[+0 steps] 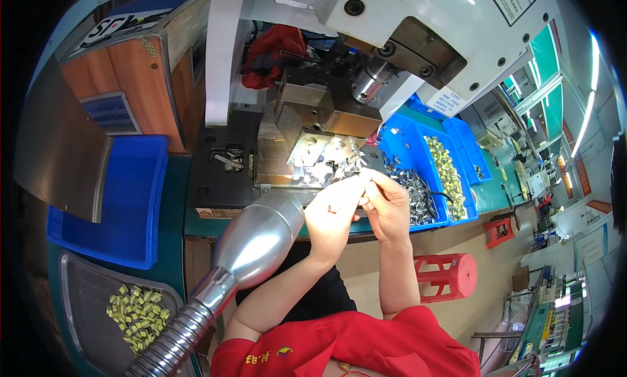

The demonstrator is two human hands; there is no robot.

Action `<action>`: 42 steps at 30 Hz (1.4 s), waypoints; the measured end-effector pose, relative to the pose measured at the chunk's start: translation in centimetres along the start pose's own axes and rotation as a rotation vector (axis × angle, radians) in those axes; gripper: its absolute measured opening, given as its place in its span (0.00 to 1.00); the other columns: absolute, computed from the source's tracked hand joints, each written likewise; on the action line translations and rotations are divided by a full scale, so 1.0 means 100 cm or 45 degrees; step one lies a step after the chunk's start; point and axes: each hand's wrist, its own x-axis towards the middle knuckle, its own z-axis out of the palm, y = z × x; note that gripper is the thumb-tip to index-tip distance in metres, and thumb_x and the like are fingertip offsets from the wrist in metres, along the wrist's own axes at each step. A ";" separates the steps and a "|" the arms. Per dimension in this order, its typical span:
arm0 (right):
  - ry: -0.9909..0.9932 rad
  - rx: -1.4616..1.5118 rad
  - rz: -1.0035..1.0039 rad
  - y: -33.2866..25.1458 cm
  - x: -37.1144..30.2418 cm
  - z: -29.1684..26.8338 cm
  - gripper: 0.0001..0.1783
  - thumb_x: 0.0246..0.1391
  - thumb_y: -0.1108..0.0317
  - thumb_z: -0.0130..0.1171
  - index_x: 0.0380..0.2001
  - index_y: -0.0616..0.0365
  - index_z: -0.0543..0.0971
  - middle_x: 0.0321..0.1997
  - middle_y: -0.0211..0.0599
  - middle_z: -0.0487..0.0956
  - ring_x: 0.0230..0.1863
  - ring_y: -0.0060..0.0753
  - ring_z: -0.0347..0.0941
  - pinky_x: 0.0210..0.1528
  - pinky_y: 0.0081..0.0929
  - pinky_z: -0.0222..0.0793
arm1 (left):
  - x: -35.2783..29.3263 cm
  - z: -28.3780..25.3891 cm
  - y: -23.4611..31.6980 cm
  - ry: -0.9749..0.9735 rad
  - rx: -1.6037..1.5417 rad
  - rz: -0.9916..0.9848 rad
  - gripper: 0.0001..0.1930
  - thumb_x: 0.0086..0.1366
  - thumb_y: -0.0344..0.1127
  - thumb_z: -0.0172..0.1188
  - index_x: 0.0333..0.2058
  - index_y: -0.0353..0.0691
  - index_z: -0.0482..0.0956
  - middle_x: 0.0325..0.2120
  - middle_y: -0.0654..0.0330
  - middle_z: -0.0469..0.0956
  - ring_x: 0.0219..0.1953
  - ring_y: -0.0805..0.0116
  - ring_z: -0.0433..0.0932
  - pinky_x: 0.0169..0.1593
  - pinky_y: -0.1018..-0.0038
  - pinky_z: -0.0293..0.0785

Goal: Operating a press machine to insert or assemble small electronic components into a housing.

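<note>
My left hand [333,212] and my right hand [388,206] meet in front of the metal die block [346,119] of a bench press. Both have their fingers pinched together, fingertips almost touching. Whatever is between them is too small and too brightly lit to make out. Just beyond my left hand, small shiny metal pieces [326,169] lie heaped on the die's lit ledge. Close to my right hand, a blue bin [400,136] holds a pile of small dark metal parts [413,191]. Above the die hangs the press's round steel ram [369,83].
A lamp with a silver head [264,236] reaches in beside my left forearm. Yellow-green small parts fill another bin section [447,174] and lie in a grey tray [81,292]. A blue tray [140,200] sits at left, a red stool [460,276] at right.
</note>
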 end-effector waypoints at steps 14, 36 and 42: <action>-0.065 -0.004 -0.064 0.000 -0.005 -0.007 0.13 0.53 0.80 0.53 0.43 0.65 0.75 0.31 0.33 0.76 0.24 0.16 0.68 0.24 0.10 0.61 | -0.004 0.002 -0.005 -0.008 0.032 0.024 0.13 0.59 0.27 0.58 0.43 0.31 0.76 0.29 0.63 0.78 0.26 0.83 0.74 0.25 0.87 0.71; -0.244 0.398 0.122 -0.013 -0.010 0.010 0.09 0.50 0.76 0.58 0.36 0.63 0.73 0.25 0.25 0.71 0.20 0.10 0.61 0.15 0.10 0.50 | -0.057 -0.041 0.025 -0.053 0.356 0.105 0.12 0.64 0.25 0.50 0.45 0.35 0.73 0.38 0.58 0.79 0.31 0.78 0.77 0.29 0.86 0.71; -0.243 -0.688 -0.428 0.000 0.021 0.043 0.15 0.42 0.75 0.65 0.37 0.65 0.76 0.26 0.27 0.75 0.24 0.13 0.64 0.26 0.15 0.62 | -0.107 -0.105 0.025 0.167 0.470 0.048 0.11 0.63 0.26 0.52 0.44 0.34 0.74 0.37 0.55 0.79 0.30 0.76 0.77 0.29 0.84 0.71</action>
